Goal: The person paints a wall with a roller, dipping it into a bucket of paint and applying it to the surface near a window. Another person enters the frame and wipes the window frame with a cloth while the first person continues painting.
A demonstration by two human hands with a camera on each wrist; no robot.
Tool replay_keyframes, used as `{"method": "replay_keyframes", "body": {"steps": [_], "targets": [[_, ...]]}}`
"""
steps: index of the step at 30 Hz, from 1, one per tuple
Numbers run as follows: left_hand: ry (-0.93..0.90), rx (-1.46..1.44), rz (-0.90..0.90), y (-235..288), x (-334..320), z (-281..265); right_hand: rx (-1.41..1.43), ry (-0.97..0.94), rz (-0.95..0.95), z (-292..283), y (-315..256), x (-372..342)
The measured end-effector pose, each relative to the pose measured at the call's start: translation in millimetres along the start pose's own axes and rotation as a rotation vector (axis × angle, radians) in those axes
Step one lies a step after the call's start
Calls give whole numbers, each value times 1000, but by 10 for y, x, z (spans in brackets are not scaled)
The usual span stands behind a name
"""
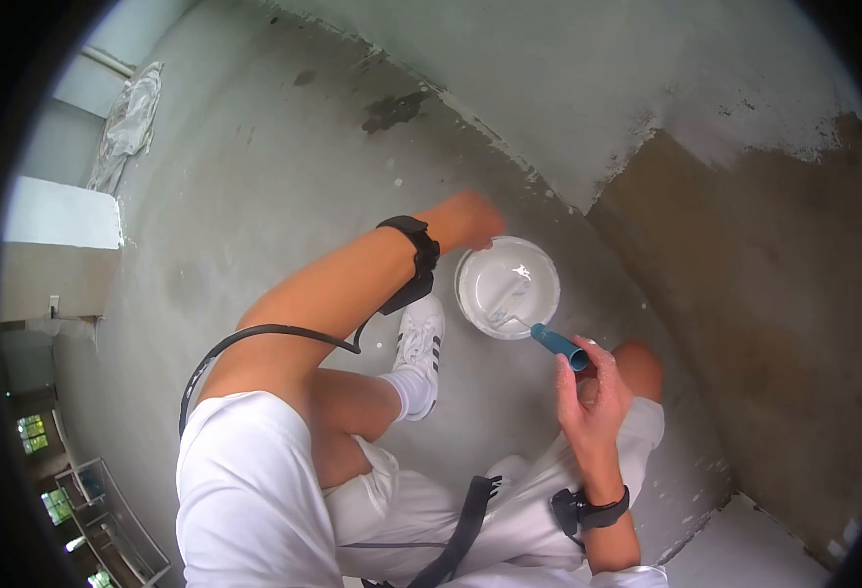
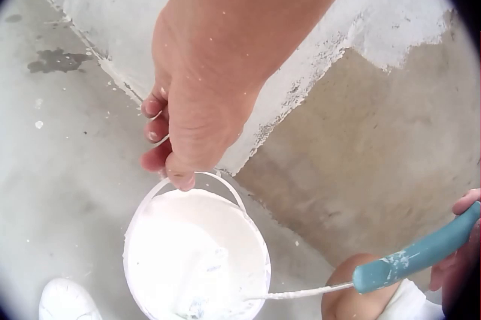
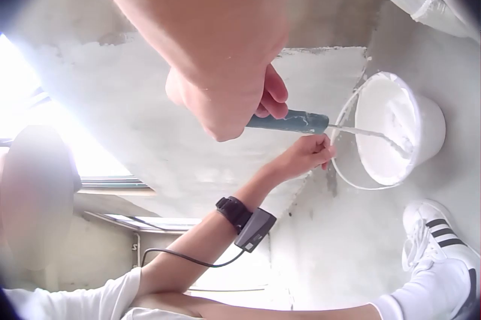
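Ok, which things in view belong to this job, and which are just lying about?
Part of the job:
blue-handled, metal-stemmed hand tool
round white plastic-looking bucket it dips into
wet white paint inside

Apparently just lying about:
crumpled whitish sheet at the head view's upper left

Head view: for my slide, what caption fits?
Right fingers hold a roller, its wire reaching into a white bucket; left fingers at the rim.

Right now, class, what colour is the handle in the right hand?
The handle is teal with whitish smears, best seen from the left wrist.
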State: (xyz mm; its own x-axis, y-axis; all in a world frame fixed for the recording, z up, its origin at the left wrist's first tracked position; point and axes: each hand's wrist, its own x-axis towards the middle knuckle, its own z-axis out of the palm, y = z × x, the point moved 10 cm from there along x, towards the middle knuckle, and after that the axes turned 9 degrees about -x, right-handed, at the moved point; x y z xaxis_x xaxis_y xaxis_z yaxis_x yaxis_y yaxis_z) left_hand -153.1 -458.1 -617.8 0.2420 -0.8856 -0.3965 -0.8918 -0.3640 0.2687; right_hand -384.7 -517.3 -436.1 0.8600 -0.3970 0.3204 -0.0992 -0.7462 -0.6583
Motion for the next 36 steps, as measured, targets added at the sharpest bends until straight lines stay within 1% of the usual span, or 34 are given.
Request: {"method": "replay_keyframes", "body": {"steps": [1, 10, 18, 22, 26, 29, 31, 36], "targets": [[8, 2, 6, 16, -2, -18, -9, 3, 0, -10, -5, -5], [-117, 40, -59, 11, 44, 30, -16, -4, 6, 101, 14, -3], [-85, 2, -35, -3, -8, 29, -44, -19, 27, 145, 19, 25], [-70, 12, -23, -8, 20, 58, -44, -38, 30, 281, 24, 67], [-101, 16, -28, 36, -8, 14, -50, -33, 6, 331, 5, 65], [-93, -1, -41, 7, -35, 20, -34, -20, 35, 291, 32, 66], [-57, -34, -43, -28, -43, 57, -36, -12, 16, 272, 2, 63], [-73, -31, -47, 7, -53, 24, -80, 9, -52, 203, -97, 53]]}}
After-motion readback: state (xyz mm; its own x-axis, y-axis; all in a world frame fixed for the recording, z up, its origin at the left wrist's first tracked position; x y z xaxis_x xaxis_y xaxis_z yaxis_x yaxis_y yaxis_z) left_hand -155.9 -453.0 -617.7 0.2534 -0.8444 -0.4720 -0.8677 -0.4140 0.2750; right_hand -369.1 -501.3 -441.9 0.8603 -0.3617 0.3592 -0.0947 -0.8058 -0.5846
